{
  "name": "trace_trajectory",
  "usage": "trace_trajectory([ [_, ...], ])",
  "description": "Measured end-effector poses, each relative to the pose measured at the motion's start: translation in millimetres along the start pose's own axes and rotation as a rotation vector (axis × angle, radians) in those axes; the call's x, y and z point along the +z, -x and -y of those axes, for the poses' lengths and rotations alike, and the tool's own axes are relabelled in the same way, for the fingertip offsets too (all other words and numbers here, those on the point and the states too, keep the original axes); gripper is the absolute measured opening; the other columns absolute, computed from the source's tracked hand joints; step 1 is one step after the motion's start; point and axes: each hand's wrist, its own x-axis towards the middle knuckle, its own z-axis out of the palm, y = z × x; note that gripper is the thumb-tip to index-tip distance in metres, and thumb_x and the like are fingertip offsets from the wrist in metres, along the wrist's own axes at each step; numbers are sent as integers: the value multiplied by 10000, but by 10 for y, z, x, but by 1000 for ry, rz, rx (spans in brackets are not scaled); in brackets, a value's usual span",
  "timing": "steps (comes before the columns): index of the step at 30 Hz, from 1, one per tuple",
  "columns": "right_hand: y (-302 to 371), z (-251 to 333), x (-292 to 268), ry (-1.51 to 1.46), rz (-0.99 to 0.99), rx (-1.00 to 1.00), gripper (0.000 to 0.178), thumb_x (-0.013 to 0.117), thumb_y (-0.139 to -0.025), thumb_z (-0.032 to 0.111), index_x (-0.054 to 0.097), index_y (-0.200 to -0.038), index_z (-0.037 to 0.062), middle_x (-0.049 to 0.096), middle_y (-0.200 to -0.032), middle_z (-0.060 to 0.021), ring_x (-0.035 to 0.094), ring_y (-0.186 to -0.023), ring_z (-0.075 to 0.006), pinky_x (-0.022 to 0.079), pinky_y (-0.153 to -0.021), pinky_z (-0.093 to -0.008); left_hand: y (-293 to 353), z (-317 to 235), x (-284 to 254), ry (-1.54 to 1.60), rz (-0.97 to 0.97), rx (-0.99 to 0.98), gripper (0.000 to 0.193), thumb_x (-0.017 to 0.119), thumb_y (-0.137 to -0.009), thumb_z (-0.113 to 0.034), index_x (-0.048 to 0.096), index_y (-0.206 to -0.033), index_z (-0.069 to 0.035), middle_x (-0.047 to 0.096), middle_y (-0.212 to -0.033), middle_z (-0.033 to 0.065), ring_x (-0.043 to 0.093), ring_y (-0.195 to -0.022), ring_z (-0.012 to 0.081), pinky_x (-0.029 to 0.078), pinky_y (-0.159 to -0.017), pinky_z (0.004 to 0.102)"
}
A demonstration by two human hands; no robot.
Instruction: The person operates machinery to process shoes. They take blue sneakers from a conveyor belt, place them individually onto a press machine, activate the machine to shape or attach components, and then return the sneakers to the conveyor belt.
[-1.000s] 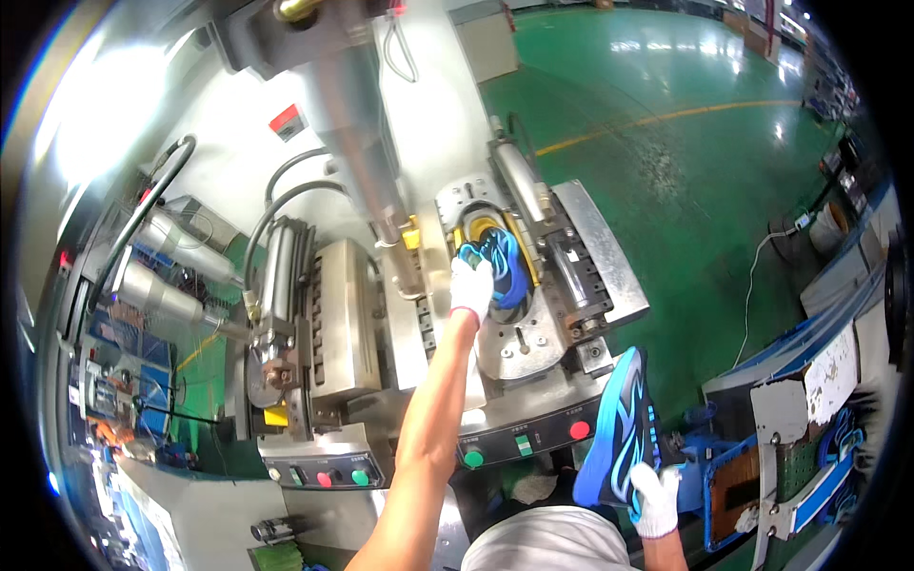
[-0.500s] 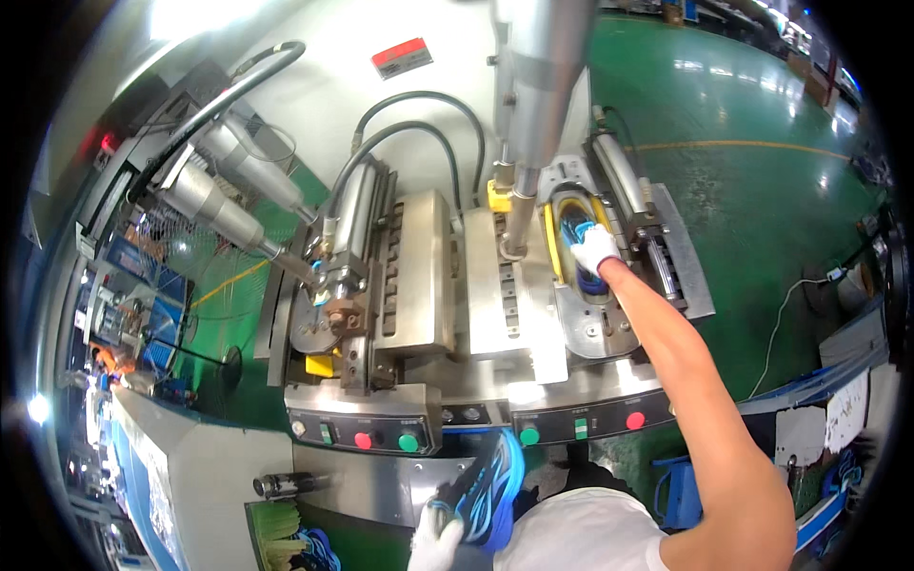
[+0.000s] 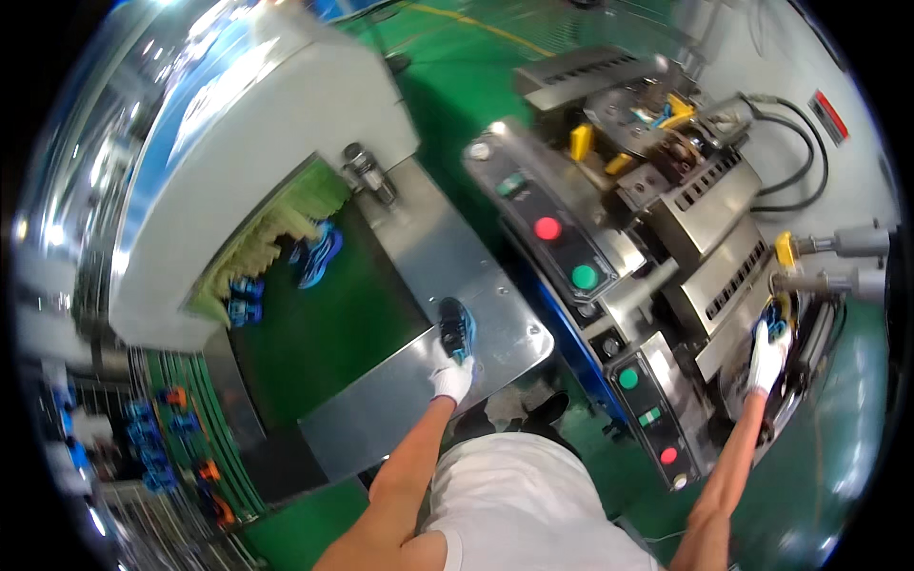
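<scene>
My left hand, in a white glove, grips one end of a dark shoe with blue edging. The shoe is over the steel ledge beside a green conveyor belt; whether it touches the metal I cannot tell. Out to the right, my gloved right hand reaches into the near station of a steel press machine. Its fingers are at a blue shoe seated there, mostly covered by the hand and the clamp parts. Those fingers are partly hidden and blurred.
Several blue shoes lie on the belt by a yellowish fringe curtain at a white housing. Control panels with red and green buttons line the press front. A rack with shoes stands at far left.
The view has swung left, bringing the conveyor in. My left hand has carried its blue shoe from beside my body to the ledge. My right hand remains at the same press station.
</scene>
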Motion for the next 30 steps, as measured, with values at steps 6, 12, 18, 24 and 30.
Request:
trace_trajectory([
  [6, 2418, 1447, 452, 81, 353, -294, 947, 781, -866, 191, 243, -1616, -19, 281, -1657, -281, 290, -1538, -418, 218, -1276, -463, -19, -232, -236, -4, 306, 2, 1130, 841, -795, -373, 161, -1611, 9, 380, -1543, 303, 398, -1440, 442, 336, -1211, 465],
  [12, 2570, 1489, 693, 346, 563, -188, 991, 804, -761, 120, 284, -1593, -27, 190, -1671, -306, 180, -1552, -470, 185, -1277, -502, -1552, 718, -1425, -244, 369, 245, 749, 628, -931, -489, 482, -1486, -8, 554, -1464, 270, 537, -1359, 427, 435, -1136, 480],
  [18, 3221, 1076, 60, 508, 651, -37, 898, 780, -815, 138, 336, -1571, -58, 279, -1631, -341, 290, -1532, -435, 241, -1265, -463, -3646, 670, -2781, -299, -401, 16, 796, 666, -909, -537, 446, -1487, -35, 606, -1378, 267, 633, -1203, 436, 494, -1025, 527],
  [24, 4223, 450, -214, 604, 1047, 459, 868, 864, -753, 218, 472, -1471, -72, 602, -1404, -274, 610, -1276, -314, 489, -1088, -398, -4143, 781, -2809, -456, -460, 162, 484, 617, -952, -512, 650, -1181, -86, 673, -1178, 183, 680, -1065, 399, 539, -892, 536],
  [30, 4338, 1467, 280, 233, 1074, 403, 836, 742, -820, 478, 553, -1411, -83, 567, -1444, -299, 567, -1329, -392, 452, -1113, -443, -3516, 1048, -2670, -270, -392, 553, 298, 729, -867, -248, 633, -1126, -136, 649, -1150, 131, 676, -969, 371, 547, -830, 518],
])
